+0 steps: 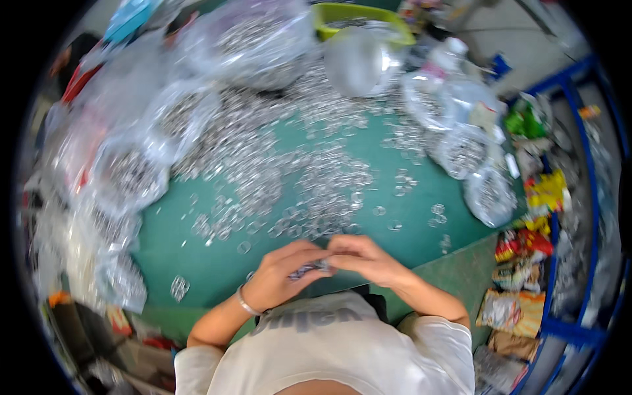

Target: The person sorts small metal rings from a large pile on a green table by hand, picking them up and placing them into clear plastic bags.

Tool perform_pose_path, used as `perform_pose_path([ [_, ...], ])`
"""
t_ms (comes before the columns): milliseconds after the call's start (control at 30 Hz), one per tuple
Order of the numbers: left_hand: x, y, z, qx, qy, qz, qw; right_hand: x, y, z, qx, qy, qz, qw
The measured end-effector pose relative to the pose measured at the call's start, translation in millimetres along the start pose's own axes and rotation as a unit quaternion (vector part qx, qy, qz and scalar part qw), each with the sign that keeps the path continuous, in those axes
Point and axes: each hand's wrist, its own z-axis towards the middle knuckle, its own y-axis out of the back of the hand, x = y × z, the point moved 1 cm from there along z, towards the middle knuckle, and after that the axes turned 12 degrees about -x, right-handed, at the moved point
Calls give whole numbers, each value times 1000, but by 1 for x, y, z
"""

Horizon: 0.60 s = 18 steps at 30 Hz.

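Note:
My left hand (pixel 287 268) is closed around a few small shiny metal rings (pixel 304 270) close in front of my body, at the near edge of the green table (pixel 421 230). Against its fingertips, my right hand (pixel 366 258) is closed in a pinch at the end of those rings. What lies between the right thumb and finger is blurred and partly hidden. Just beyond both hands spreads a large loose heap of similar silvery rings (pixel 322 191), thinning out to single pieces toward me. A small cluster of rings (pixel 179 288) lies to the left of my left forearm.
Clear plastic bags of metal pieces line the left (pixel 128 174) and right (pixel 490 197) table edges. A big bag (pixel 247 46), a translucent bowl-like container (pixel 353 62) and a yellow-green basin (pixel 362 12) stand at the back. A blue-framed rack (pixel 579 332) with colourful packets is at right.

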Motion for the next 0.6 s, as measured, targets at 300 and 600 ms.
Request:
perform_pose_path([
  [300, 3, -34, 10, 38, 6, 35, 999, -21, 29, -29, -101, 56, -1, 993],
  [600, 34, -33, 1, -49, 123, -15, 991, 24, 271, -149, -710, 330, -237, 575],
])
